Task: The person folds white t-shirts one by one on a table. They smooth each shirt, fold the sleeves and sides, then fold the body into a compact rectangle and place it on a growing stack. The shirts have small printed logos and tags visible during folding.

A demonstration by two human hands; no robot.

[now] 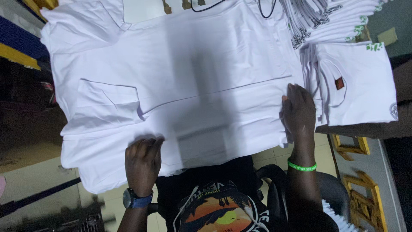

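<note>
A white T-shirt (pixel 184 81) lies spread flat on the table, its sides folded inward along a long crease. My left hand (pixel 142 163) presses flat on the near edge of the shirt, a dark watch with a blue strap on that wrist. My right hand (pixel 299 112) rests flat on the shirt's right end, fingers spread, a green band on its wrist. Neither hand grips anything.
A stack of folded white shirts (pixel 352 73) with green prints sits to the right, touching the spread shirt. Black cables (pixel 206 6) lie at the far edge. A black chair (pixel 330 189) and tiled floor (pixel 38 180) show below.
</note>
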